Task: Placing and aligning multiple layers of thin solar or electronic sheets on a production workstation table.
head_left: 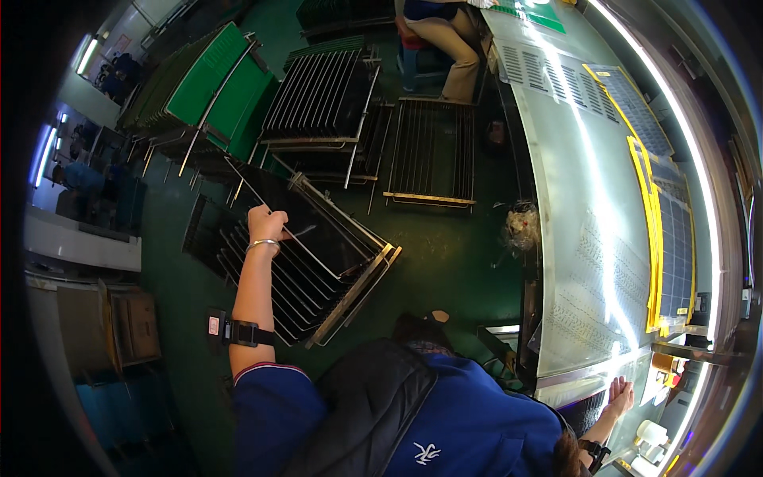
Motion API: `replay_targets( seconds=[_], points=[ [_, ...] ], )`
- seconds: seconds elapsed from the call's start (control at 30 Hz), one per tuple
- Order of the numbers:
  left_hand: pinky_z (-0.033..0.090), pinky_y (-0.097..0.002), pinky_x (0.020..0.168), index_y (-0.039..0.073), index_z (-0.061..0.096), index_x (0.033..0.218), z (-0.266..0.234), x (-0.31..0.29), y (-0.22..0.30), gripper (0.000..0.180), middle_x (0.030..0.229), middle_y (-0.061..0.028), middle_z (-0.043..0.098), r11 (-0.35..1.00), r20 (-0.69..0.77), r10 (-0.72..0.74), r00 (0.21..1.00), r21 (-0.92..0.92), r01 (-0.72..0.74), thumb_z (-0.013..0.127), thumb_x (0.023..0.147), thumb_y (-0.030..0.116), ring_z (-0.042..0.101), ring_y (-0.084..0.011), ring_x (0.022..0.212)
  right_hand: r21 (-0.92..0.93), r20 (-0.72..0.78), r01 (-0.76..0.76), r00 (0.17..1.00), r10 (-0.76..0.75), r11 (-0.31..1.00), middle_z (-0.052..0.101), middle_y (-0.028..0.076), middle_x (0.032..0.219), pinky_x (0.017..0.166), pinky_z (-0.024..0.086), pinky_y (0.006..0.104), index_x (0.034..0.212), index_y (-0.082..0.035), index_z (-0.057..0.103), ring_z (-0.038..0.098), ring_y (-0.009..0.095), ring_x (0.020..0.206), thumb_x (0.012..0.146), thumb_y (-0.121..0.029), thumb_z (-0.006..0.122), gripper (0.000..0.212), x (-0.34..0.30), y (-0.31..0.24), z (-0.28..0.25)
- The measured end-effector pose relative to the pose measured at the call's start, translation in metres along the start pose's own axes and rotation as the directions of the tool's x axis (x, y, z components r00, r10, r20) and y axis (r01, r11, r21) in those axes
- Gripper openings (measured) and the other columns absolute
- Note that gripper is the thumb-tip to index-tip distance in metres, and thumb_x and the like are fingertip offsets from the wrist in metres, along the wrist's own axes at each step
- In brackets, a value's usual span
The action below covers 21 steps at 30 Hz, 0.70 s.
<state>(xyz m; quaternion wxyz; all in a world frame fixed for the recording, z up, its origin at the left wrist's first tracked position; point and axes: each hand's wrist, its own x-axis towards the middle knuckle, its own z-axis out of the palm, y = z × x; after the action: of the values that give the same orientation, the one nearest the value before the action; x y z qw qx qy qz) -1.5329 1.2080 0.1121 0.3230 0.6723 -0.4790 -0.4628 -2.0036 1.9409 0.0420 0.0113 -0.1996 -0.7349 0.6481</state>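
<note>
My left hand point(266, 224), with a bracelet at the wrist, is closed at the top of a tilted wire rack point(354, 294) on the floor, around what looks like one of its thin metal rods. Beside that hand, a flat black sheet or panel point(318, 238) lies among the dividers; whether my fingers also touch it, I cannot tell. Far off at the lower right, my right hand point(620, 397) is by the end of the long metal worktable point(568, 318). Its fingers are stretched out and nothing shows in them.
More wire racks point(433, 155) stand farther out on the green floor, one loaded with green panels point(208, 75). A seated person point(449, 48) is at the worktable's far end. Yellow-edged screens point(671, 246) line the table's right side. Cardboard point(131, 326) stands at left.
</note>
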Motion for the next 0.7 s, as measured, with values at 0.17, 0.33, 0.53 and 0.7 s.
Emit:
replay_targets(
  seconds=[0.17, 0.33, 0.53, 0.7],
  points=[
    [0.059, -0.0469, 0.052, -0.009, 0.046, 0.065, -0.01, 0.0, 0.003, 0.008, 0.074, -0.0142, 0.052, 0.998, 0.004, -0.036, 0.999, 0.049, 0.036, 0.052, 0.066, -0.014, 0.063, -0.0306, 0.062, -0.004, -0.005, -0.001, 1.0, 0.001, 1.0, 0.065, 0.018, 0.098, 0.068, 0.059, 0.0326, 0.099, 0.0, 0.051, 0.067, 0.028, 0.084, 0.092, -0.025, 0.057, 0.027, -0.004, -0.008, 0.002],
    [0.058, -0.0449, 0.049, -0.011, 0.047, 0.071, -0.015, 0.013, 0.01, 0.005, 0.075, -0.0189, 0.054, 0.994, 0.024, -0.109, 0.994, 0.019, 0.109, 0.052, 0.069, -0.013, 0.064, -0.0343, 0.061, 0.013, -0.02, 0.004, 1.0, -0.004, 1.0, 0.066, 0.018, 0.096, 0.065, 0.059, 0.0317, 0.096, -0.001, 0.051, 0.068, 0.027, 0.082, 0.092, -0.024, 0.056, 0.024, -0.003, -0.009, 0.004],
    [0.058, -0.0464, 0.056, -0.013, 0.051, 0.075, -0.012, 0.062, 0.006, 0.003, 0.075, -0.0218, 0.058, 0.976, 0.144, -0.195, 0.97, -0.067, 0.206, 0.05, 0.072, -0.011, 0.064, -0.0354, 0.063, 0.023, 0.002, -0.001, 1.0, 0.001, 1.0, 0.065, 0.018, 0.096, 0.065, 0.06, 0.0328, 0.097, 0.0, 0.05, 0.068, 0.027, 0.081, 0.092, -0.024, 0.056, 0.025, -0.003, -0.007, 0.021],
    [0.058, -0.0522, 0.06, -0.015, 0.046, 0.093, 0.036, 0.077, -0.007, 0.021, 0.09, -0.0242, 0.057, 0.959, 0.112, -0.281, 0.953, -0.004, 0.283, 0.05, 0.073, -0.013, 0.064, -0.0391, 0.072, 0.007, 0.046, -0.002, 0.999, 0.001, 1.0, 0.065, 0.019, 0.099, 0.068, 0.059, 0.0343, 0.101, 0.0, 0.049, 0.067, 0.027, 0.082, 0.094, -0.025, 0.053, 0.027, 0.0, 0.0, 0.018]
  ],
)
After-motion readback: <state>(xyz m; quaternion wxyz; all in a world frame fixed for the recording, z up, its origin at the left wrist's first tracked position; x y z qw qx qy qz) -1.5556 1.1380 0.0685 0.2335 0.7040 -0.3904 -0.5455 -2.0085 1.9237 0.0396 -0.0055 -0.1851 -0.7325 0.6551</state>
